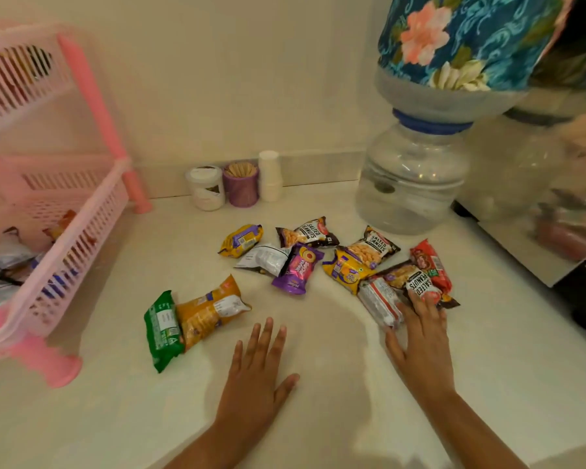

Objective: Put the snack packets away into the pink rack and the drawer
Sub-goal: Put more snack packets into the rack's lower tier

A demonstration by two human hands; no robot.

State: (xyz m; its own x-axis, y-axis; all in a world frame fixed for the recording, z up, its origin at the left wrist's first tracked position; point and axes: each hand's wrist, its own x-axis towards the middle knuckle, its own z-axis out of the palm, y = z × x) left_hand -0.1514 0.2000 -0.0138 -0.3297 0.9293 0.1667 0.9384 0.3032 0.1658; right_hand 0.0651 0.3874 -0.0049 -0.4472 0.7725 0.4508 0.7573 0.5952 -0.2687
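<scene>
Pink rack (65, 252) at surface's left edge: lower tier already holds few packets; task begun, most left. Green packet (161, 328) and orange packet (208, 309) lie touching, nearest rack. Left hand (256, 374) flat on bare surface (318, 418), fingers straight, holding nothing. Main heap of snack packets (335, 262) mid-surface, unsorted. Right hand (423, 346) spread, fingertips resting on salted peanuts packet (416, 282). Drawer not visible. Back wall: small jars (224, 187), paper cups (270, 176); water dispenser (416, 170) at right.

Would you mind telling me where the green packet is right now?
In the head view, the green packet lies on the counter's left side, against an orange packet, near the pink rack.
</scene>
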